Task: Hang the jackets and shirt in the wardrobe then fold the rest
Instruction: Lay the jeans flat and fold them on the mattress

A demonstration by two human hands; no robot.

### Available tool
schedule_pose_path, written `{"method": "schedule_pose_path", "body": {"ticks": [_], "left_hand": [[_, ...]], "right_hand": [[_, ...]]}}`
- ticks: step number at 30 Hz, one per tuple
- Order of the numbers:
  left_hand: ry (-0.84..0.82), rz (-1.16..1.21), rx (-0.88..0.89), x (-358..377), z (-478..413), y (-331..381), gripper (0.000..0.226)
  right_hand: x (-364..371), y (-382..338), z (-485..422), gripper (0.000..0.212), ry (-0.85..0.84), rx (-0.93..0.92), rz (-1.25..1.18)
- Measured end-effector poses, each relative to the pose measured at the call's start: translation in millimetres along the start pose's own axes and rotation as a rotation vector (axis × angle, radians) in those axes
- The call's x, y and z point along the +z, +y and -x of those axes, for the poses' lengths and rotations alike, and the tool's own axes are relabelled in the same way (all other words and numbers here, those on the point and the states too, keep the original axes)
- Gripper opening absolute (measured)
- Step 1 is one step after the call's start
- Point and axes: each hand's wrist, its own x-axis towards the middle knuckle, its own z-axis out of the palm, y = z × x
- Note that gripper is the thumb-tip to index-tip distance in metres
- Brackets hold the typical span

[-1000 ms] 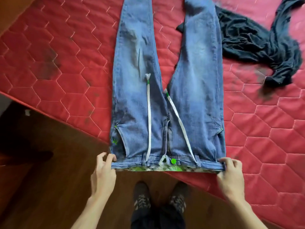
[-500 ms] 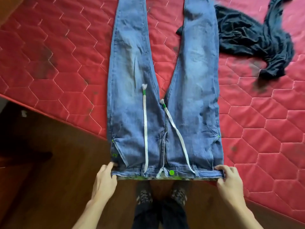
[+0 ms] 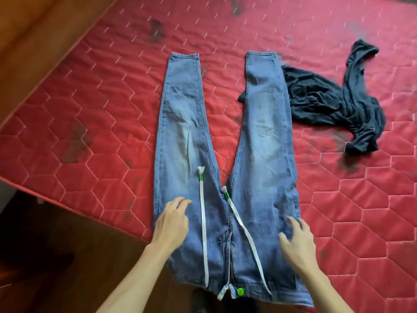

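Both hands have left the waistband corners: left hand [image 3: 173,222] and right hand [image 3: 297,247], apart with fingers spread, rest on the hips of the blue denim jeans [image 3: 185,132] (legs splayed) at frame centre on the red quilted mattress [image 3: 90,109]. The crumpled dark garment [image 3: 327,102], upper right, is partly tucked under one leg. The waistband is blurred at the bottom edge.

Left hand [image 3: 172,222]: mine, palm down, fingers [image 3: 180,203] nearly straight and close together, pointing away from me and slightly right; it grasps nothing.
Left forearm [image 3: 130,281]: bare, slanting up from the lower edge toward the right.
Right hand [image 3: 297,247]: palm down, fingers [image 3: 293,222] spread and lightly bent, thumb splayed out to the left; nothing in its grasp.
Right forearm [image 3: 325,290]: bare, entering from the lower right, slanting left.
My hands sit well apart, the left reaching a little farther forward.
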Motion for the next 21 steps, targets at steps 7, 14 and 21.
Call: {"method": "schedule_pose_path", "body": {"ticks": [7, 14, 21], "left_hand": [[-0.151, -0.354, 0.237, 62, -65, 46, 0.071], [-0.142, -0.418, 0.189, 75, -66, 50, 0.098], [0.017, 0.297, -0.062, 48, -38, 89, 0.046]], "right_hand": [[-14, -13, -61, 0.072, -0.034, 0.288, -0.127], [-36, -4, -44, 0.024, -0.303, 0.199, -0.394], [-45, -73, 2, 0.049, -0.287, -0.017, -0.425]]}}
